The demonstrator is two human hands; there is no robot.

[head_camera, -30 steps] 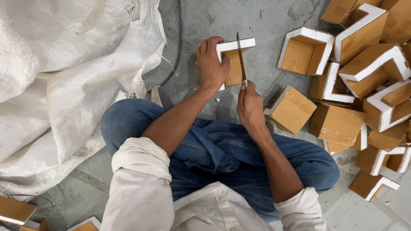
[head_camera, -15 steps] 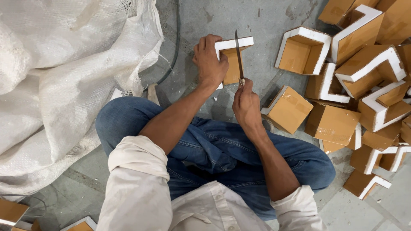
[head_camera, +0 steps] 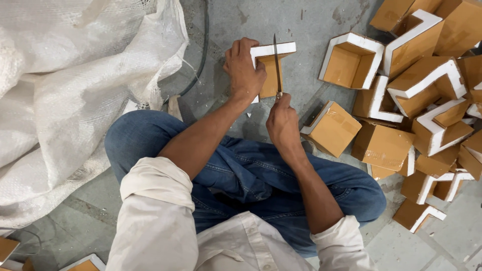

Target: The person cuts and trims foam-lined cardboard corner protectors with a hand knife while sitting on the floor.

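I sit cross-legged on a grey concrete floor. My left hand (head_camera: 244, 69) grips a white foam corner piece (head_camera: 270, 64) faced with brown tape and holds it down on the floor in front of my knees. My right hand (head_camera: 282, 123) is closed on the handle of a thin knife (head_camera: 275, 62). Its blade points away from me and lies across the brown face of the piece, just right of my left fingers.
A heap of similar brown-and-white corner pieces (head_camera: 427, 95) fills the right side, the nearest one (head_camera: 334, 128) by my right knee. A large white woven sack (head_camera: 75, 90) lies at left. A dark cable (head_camera: 203, 55) runs along the floor beside it.
Both hands stay on the piece and the knife; the blade has shifted only slightly along the piece. The view has drifted a little.
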